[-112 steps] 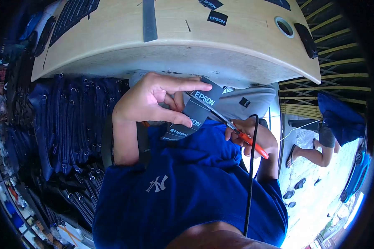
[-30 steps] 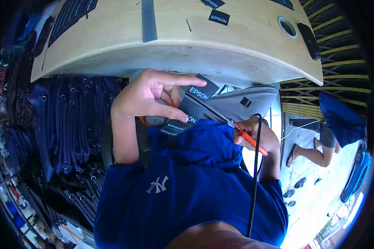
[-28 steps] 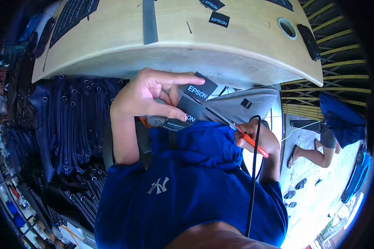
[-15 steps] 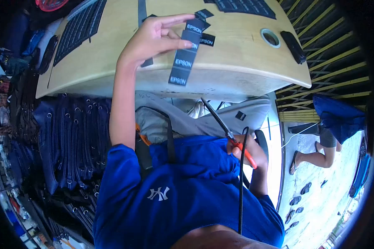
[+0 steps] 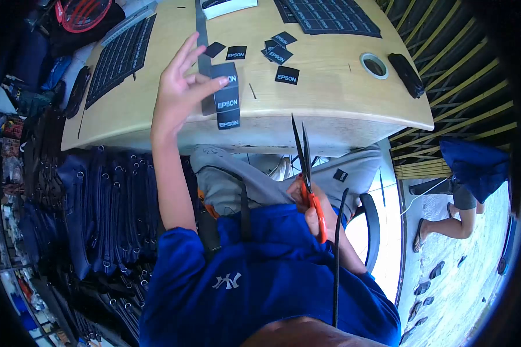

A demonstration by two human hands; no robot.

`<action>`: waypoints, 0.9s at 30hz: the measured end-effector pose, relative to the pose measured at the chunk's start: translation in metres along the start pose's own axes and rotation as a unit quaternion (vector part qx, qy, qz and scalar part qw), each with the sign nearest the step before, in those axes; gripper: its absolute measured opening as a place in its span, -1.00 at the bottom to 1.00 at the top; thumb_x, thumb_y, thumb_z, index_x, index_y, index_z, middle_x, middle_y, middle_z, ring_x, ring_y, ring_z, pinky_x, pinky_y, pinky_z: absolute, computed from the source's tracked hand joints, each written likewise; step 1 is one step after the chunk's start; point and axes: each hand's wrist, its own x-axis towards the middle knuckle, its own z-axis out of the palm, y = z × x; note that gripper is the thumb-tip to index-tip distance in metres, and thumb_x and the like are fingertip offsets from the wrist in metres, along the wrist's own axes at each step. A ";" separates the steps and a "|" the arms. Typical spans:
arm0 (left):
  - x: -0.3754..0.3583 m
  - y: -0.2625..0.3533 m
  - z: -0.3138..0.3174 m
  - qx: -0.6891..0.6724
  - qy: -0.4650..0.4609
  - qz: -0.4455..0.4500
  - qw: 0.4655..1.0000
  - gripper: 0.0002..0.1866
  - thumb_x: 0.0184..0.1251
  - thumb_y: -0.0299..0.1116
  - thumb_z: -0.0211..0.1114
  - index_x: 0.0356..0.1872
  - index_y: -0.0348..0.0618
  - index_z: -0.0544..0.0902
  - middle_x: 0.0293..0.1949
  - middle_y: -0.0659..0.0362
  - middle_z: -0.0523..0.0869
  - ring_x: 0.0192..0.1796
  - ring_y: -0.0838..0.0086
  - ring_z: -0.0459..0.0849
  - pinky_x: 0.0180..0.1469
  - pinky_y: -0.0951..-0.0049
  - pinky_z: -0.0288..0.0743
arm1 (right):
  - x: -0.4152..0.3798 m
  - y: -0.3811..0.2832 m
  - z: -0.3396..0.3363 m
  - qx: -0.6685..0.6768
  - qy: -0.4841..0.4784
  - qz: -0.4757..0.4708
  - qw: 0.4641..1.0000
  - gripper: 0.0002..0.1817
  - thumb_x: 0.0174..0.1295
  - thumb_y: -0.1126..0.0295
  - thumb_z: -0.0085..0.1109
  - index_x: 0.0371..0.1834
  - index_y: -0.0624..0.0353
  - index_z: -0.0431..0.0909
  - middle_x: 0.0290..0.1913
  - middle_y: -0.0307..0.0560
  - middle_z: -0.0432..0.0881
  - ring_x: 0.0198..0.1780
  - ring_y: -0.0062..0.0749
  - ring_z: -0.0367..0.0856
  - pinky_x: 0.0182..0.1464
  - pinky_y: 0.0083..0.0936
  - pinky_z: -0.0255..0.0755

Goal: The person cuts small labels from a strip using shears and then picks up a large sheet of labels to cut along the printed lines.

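The left hand [image 5: 182, 92] is pinching a dark strip [image 5: 227, 101] printed with EPSON, its lower end hanging across the front edge of the desk [image 5: 330, 87] in view. The right hand [image 5: 314, 211] is holding the red-handled scissors [image 5: 305, 168], the blades standing parted and pointing toward the desk. Single labels [image 5: 286, 75] are lying on the desk, some overlapping, with the tape roll [image 5: 374, 66] resting beside a black item [image 5: 406, 75]. Printed sheets [image 5: 333, 16] are lying toward both sides. Dark straps [image 5: 107, 214] with metal rings are hanging at the left. At the right, another person's legs [image 5: 454, 222] are showing.
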 end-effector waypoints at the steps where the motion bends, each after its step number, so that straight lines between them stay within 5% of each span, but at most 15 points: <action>1: -0.009 0.008 0.003 -0.002 -0.003 -0.009 1.000 -0.11 -0.11 -0.68 0.41 0.33 -0.30 0.15 0.21 -0.23 0.34 -0.38 0.67 0.59 -0.31 0.69 0.50 | 0.007 0.000 0.005 -0.003 0.034 -0.051 0.998 -0.27 0.08 -0.27 0.04 -0.15 0.32 0.34 -0.54 -0.30 0.21 -0.56 -0.62 0.16 -0.51 -0.62 0.08; 4: -0.034 0.027 0.022 -0.068 -0.074 -0.026 0.995 -0.14 -0.10 -0.70 0.39 0.31 -0.31 0.18 0.19 -0.18 0.39 -0.40 0.70 0.56 -0.38 0.73 0.46 | 0.023 0.000 0.010 -0.055 0.106 -0.096 0.988 -0.42 0.09 -0.05 0.19 -0.13 0.30 0.38 -0.55 -0.33 0.20 -0.57 -0.65 0.11 -0.49 -0.59 0.08; 6: -0.047 0.029 0.036 -0.118 -0.095 -0.033 0.988 -0.17 -0.10 -0.71 0.39 0.30 -0.32 0.21 0.19 -0.16 0.40 -0.43 0.72 0.53 -0.39 0.74 0.47 | 0.032 -0.031 0.010 -0.070 0.107 -0.035 0.991 -0.51 0.04 0.15 0.30 -0.10 0.29 0.41 -0.50 -0.33 0.31 -0.59 -0.71 0.08 -0.38 -0.62 0.19; 8: -0.057 0.032 0.047 -0.175 -0.131 -0.054 0.974 -0.17 -0.10 -0.71 0.39 0.29 -0.32 0.22 0.18 -0.15 0.41 -0.44 0.73 0.51 -0.37 0.74 0.49 | 0.051 -0.032 0.017 -0.088 0.203 -0.216 0.951 -0.60 -0.01 0.31 0.34 -0.15 0.25 0.44 -0.58 -0.38 0.37 -0.62 -0.78 0.02 -0.43 -0.75 0.12; 13: -0.069 0.032 0.061 -0.175 -0.128 -0.079 0.973 -0.20 -0.08 -0.68 0.40 0.27 -0.33 0.23 0.15 -0.18 0.42 -0.40 0.69 0.55 -0.29 0.68 0.54 | 0.049 -0.039 0.016 0.046 0.202 -0.110 0.972 -0.75 0.01 0.49 0.31 -0.27 0.22 0.45 -0.60 -0.38 0.38 -0.64 -0.83 0.13 -0.49 -0.77 0.07; 20: -0.099 0.014 0.080 -0.173 -0.032 -0.019 0.984 -0.16 -0.08 -0.63 0.44 0.27 -0.34 0.16 0.11 -0.16 0.44 -0.22 0.52 0.61 -0.19 0.57 0.56 | 0.055 -0.049 0.020 0.017 0.244 -0.113 0.963 -0.88 0.05 0.56 0.25 -0.45 0.21 0.46 -0.65 -0.43 0.31 -0.61 -0.83 0.17 -0.55 -0.77 0.00; 25: -0.115 0.009 0.083 -0.148 -0.053 0.013 0.987 -0.58 0.02 -0.72 0.32 -0.01 -0.39 0.51 -0.03 0.05 0.51 -0.11 0.51 0.58 -0.17 0.56 0.60 | 0.057 -0.049 0.021 0.016 0.245 -0.124 0.961 -0.88 0.05 0.61 0.23 -0.45 0.23 0.47 -0.63 -0.41 0.35 -0.60 -0.84 0.18 -0.56 -0.78 0.02; 27: -0.113 0.015 0.082 -0.143 -0.058 -0.018 0.988 -0.56 0.01 -0.72 0.32 0.00 -0.37 0.51 -0.03 0.05 0.52 -0.11 0.52 0.57 -0.18 0.58 0.60 | 0.053 -0.048 0.019 0.013 0.229 -0.106 0.968 -0.88 0.09 0.50 0.24 -0.40 0.25 0.46 -0.61 -0.39 0.36 -0.60 -0.82 0.20 -0.55 -0.76 0.05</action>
